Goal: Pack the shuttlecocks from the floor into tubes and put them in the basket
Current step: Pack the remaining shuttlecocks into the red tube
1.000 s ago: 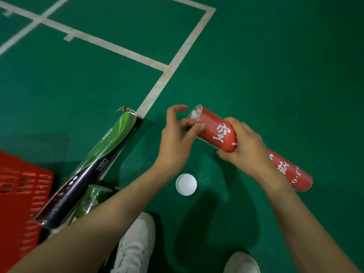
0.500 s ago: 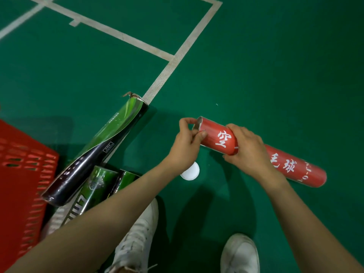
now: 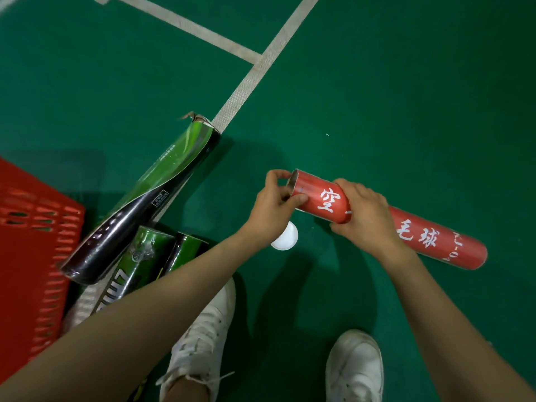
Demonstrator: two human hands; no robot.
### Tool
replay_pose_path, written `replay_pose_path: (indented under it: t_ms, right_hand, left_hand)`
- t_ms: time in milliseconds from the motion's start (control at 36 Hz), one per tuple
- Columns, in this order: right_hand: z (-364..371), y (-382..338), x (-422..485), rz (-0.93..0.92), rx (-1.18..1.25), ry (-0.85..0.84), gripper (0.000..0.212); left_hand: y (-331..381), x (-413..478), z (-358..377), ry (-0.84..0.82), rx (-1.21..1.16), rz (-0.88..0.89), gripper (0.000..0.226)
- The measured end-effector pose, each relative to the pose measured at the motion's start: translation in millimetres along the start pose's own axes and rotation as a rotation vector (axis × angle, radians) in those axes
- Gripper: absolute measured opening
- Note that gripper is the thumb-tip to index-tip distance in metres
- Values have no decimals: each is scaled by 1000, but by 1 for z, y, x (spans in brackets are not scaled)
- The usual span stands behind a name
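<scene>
Fingers of the left hand (image 3: 271, 206), spread 1 s ago, now pinch the open rim of the red tube (image 3: 319, 198), gripped mid-length by the right hand (image 3: 365, 216). Its white cap (image 3: 285, 240) lies just below that rim, the basket (image 3: 37, 227) well left of it. Capping looks next.

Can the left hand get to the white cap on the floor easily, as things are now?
Probably yes. The white cap lies on the green floor just beneath the left hand, with nothing between them. But that hand pinches the open end of the red tube, so it must let go first.
</scene>
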State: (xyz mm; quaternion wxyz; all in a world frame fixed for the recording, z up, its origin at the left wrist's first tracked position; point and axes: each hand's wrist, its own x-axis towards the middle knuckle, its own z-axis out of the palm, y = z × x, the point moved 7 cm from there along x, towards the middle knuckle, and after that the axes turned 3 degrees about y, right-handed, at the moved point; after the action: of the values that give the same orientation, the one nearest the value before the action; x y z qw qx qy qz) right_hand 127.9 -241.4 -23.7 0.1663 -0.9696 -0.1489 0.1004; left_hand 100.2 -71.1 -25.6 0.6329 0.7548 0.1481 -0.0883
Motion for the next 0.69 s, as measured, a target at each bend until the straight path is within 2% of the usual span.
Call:
replay_pose_path:
  t_ms: [111, 194, 250, 278, 361, 417, 500, 583, 639, 694]
  right_hand:
    - [7, 5, -2, 1, -24, -45, 84]
    - [8, 12, -1, 24, -30, -59, 84]
    - [7, 18, -1, 47, -37, -63, 86]
    - [7, 20, -1, 56, -40, -63, 86]
    - [7, 26, -3, 63, -38, -58, 86]
    - [7, 27, -4, 60, -36, -59, 85]
    - [7, 26, -7, 55, -41, -59, 85]
    - [10, 24, -10, 40, -49, -58, 83]
    - [11, 23, -12, 33, -52, -60, 83]
    - [12, 22, -14, 28, -54, -63, 82]
  left_hand:
    - [-12, -4, 4, 25, -7, -33, 46]
    - [-23, -11, -7, 150, -31, -35, 52]
    - [-40, -15, -15, 193, 85, -22, 58]
    - [-52, -17, -16, 156, 198, -21, 66]
    - [-86, -22, -3, -103, 594, 5, 96]
    - [-95, -25, 6, -194, 769, 94, 103]
    - [-98, -21, 15, -217, 893, 190, 96]
    - [-95, -18, 20, -207, 951, 295, 79]
    - [-92, -18, 17, -194, 920, 312, 71]
    - [-92, -14, 3, -107, 773, 242, 69]
